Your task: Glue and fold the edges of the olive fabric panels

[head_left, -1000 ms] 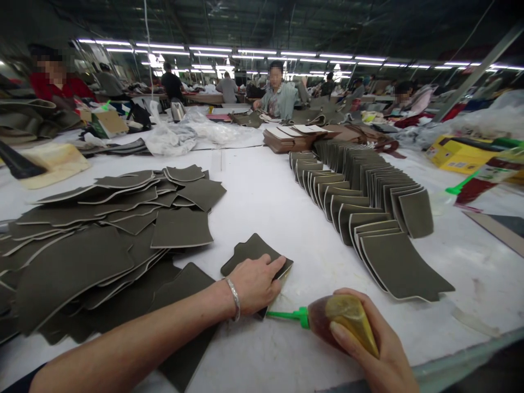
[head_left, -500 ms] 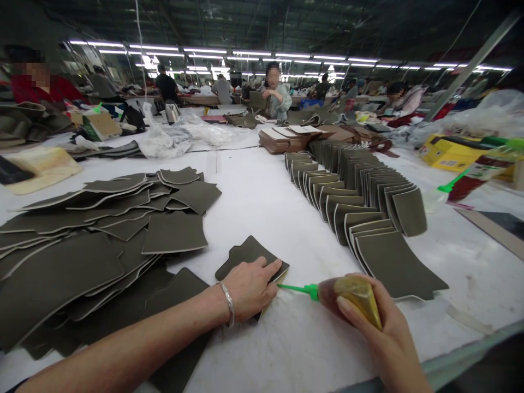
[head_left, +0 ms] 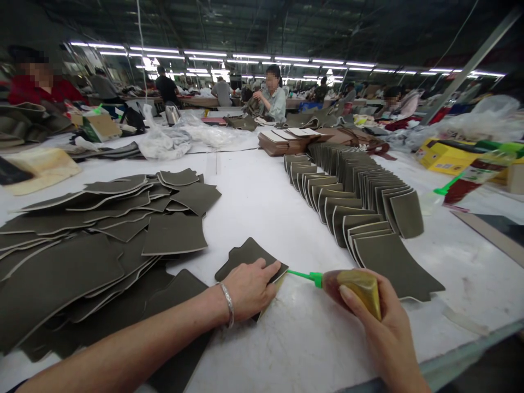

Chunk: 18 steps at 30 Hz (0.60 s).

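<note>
My left hand (head_left: 250, 287) lies on a dark olive cut piece (head_left: 245, 255) on the white table (head_left: 262, 202), fingers pressing it flat near its right corner. My right hand (head_left: 380, 327) grips a squeeze bottle of amber glue (head_left: 352, 286) whose green nozzle (head_left: 302, 275) points left and touches the piece's right edge. A loose heap of similar olive pieces (head_left: 102, 234) spreads to the left. An overlapping row of folded olive pieces (head_left: 360, 207) runs back on the right.
A brown stack of pieces (head_left: 286, 141) sits behind the row. Another green-capped bottle (head_left: 466, 183) and a yellow box (head_left: 444, 155) lie at the right. Clear plastic bags (head_left: 184, 136) lie at the back. Other people work at far tables. The table's front edge (head_left: 462, 355) is close.
My right hand has carried the glue bottle up and to the right, bringing the nozzle tip to the piece's right corner. My left hand stays on the piece.
</note>
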### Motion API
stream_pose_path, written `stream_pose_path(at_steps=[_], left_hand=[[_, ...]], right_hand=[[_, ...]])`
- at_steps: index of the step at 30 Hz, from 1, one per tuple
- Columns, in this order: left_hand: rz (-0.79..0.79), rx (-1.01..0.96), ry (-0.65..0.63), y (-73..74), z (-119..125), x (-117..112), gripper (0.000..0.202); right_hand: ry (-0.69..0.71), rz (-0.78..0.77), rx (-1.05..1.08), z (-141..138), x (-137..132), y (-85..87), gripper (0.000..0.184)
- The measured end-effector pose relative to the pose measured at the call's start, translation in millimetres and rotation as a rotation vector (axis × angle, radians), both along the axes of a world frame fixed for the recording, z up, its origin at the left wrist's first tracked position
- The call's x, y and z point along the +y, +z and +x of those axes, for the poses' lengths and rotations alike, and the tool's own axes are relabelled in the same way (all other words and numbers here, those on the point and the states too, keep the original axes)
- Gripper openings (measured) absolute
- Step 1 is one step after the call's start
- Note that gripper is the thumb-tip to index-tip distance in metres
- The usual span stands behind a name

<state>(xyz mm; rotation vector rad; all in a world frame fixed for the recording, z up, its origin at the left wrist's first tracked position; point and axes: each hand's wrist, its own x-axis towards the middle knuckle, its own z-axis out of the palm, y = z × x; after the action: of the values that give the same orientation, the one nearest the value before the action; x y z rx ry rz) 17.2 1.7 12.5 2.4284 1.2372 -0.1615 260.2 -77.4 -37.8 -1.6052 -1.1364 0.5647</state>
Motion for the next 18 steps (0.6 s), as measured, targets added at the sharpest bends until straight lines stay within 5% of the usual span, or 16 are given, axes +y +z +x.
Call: stream_pose_path(at_steps=[4, 8, 12, 18], left_hand=[[0.011, -0.003, -0.005, -1.9, 0, 1, 0.054], [-0.011, -0.013, 0.007, 0.5, -1, 2, 0.055], [-0.037, -0.034, 0.013, 4.9, -4, 3, 0.056], [-0.018, -0.043, 0.000, 3.9, -4, 2, 0.057]], right_hand=[[0.060, -0.047, 0.021, -6, -6, 0.5, 0.052], [0.223, -0.146, 0.361, -18, -17, 4.5, 0.044], [0.200, -0.145, 0.633, -20, -17, 4.3, 0.036], [0.121, -0.031, 0.289, -10, -9, -7.3, 0.044]])
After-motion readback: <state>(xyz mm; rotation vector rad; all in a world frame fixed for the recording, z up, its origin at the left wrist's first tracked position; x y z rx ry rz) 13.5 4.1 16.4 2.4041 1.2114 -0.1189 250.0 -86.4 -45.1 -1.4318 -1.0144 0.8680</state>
